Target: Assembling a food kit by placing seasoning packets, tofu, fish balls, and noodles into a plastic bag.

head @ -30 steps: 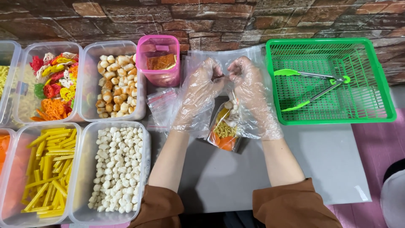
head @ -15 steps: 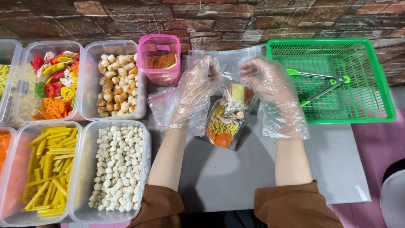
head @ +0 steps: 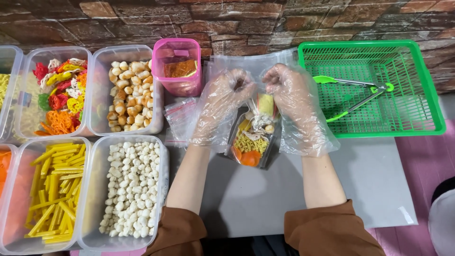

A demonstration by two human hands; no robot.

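Both of my hands wear loose clear plastic gloves. My left hand and my right hand pinch the top edge of a clear plastic bag and hold it upright above the grey table. The bag holds mixed snacks: orange pieces at the bottom, yellow noodle-like strands, pale balls and a yellow piece near the top. My fingers are closed on the bag's mouth, one hand at each side.
A green plastic basket with green-tipped tongs stands at the right. A pink tub of orange-brown packets sits behind the bag. Clear containers at the left hold coloured crackers, tan puffs, yellow sticks and white balls. Spare bags lie nearby.
The bag has been lifted upright off the table. My hands moved apart and then back together at its top edge, closing on the mouth.
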